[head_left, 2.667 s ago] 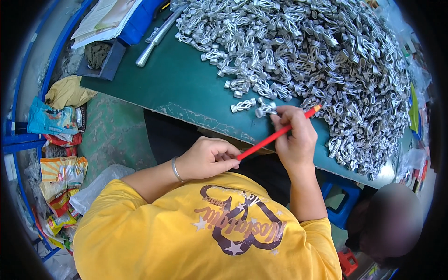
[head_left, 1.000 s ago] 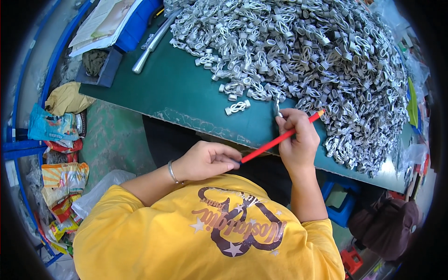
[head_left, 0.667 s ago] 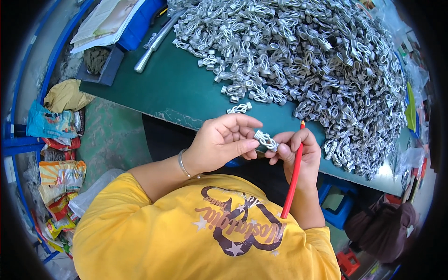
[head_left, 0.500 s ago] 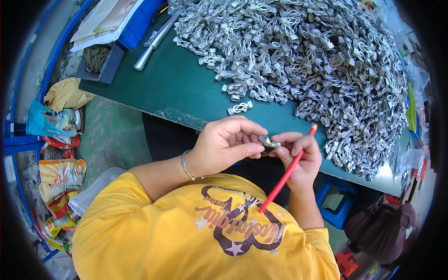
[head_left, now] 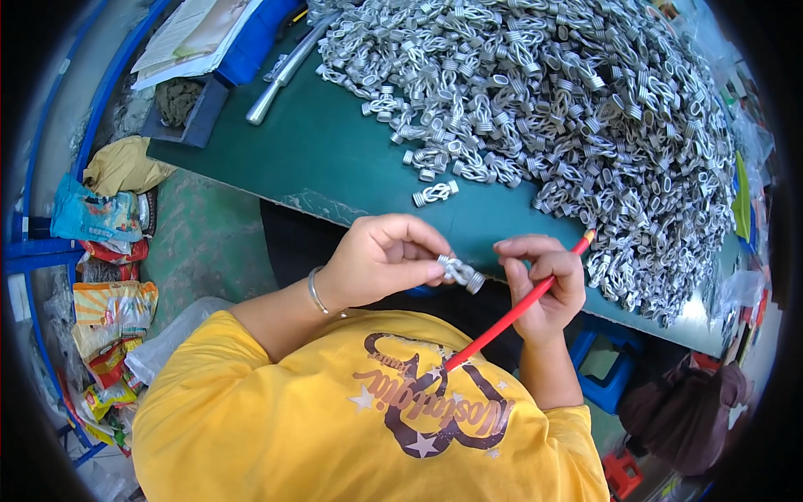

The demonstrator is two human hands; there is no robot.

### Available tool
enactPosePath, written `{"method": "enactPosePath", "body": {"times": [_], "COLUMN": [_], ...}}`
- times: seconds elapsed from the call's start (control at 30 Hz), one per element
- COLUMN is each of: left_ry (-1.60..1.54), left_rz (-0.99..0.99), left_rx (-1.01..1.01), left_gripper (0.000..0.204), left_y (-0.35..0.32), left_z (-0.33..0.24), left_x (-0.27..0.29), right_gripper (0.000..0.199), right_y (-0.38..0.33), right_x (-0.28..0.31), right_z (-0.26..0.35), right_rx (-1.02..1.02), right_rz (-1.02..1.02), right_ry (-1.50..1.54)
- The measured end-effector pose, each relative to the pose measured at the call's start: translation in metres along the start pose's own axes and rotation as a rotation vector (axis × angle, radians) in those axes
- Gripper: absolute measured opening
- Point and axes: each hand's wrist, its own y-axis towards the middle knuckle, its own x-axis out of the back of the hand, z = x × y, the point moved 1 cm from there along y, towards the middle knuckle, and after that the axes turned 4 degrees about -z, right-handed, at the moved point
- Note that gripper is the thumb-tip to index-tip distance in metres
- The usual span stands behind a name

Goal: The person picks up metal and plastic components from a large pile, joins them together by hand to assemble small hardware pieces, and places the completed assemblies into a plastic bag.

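Note:
Between the thumb and fingers of my left hand (head_left: pixel 381 259) is a small silvery metal piece (head_left: pixel 460 274), with open twisted strands and a ribbed collar. My right hand (head_left: pixel 545 284), a little to the right and apart from that piece, has a long red pencil (head_left: pixel 510 314) tucked across its fingers, the tan end up and the other end over my shirt. A single similar piece (head_left: pixel 435 193) lies on the green table just beyond my hands. Farther off, a large heap of the same metal pieces (head_left: pixel 535 109) covers the table's far and right side.
The green table (head_left: pixel 309 159) has a worn near edge. At its far left are a metal rod-like tool (head_left: pixel 284 84), a grey bin (head_left: pixel 201 117) with a cloth, and a blue box (head_left: pixel 255 46) with papers. A blue stool (head_left: pixel 602 360) stands below the right edge.
My right hand has let go of the metal piece and moved slightly right with the pencil. The piece, now in my left hand alone, is turned and shows more fully.

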Motion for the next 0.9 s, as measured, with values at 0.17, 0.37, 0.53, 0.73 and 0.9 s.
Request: {"method": "enactPosePath", "body": {"times": [0.17,0.37,0.53,0.73,0.9], "left_ry": [0.002,0.288,0.339,0.31,0.082], "left_rz": [-0.026,-0.168,-0.183,-0.172,-0.174], "left_rx": [0.192,-0.216,-0.234,-0.358,-0.259], "left_gripper": [0.015,0.02,0.023,0.023,0.018], "left_y": [-0.024,-0.026,-0.024,-0.019,-0.01], "left_z": [-0.001,0.0,0.001,0.004,0.002], "left_x": [0.015,0.017,0.017,0.014,0.004], "right_gripper": [0.026,0.023,0.023,0.026,0.031], "right_y": [0.025,0.042,0.036,0.026,0.011], "right_x": [-0.016,-0.033,-0.024,-0.004,-0.011], "right_z": [-0.01,-0.018,-0.017,-0.011,0.008], "right_rx": [0.003,0.09,0.117,0.108,0.088], "right_rz": [0.167,0.366,0.34,0.248,0.196], "right_ry": [-0.105,-0.398,-0.477,-0.567,-0.129]}}
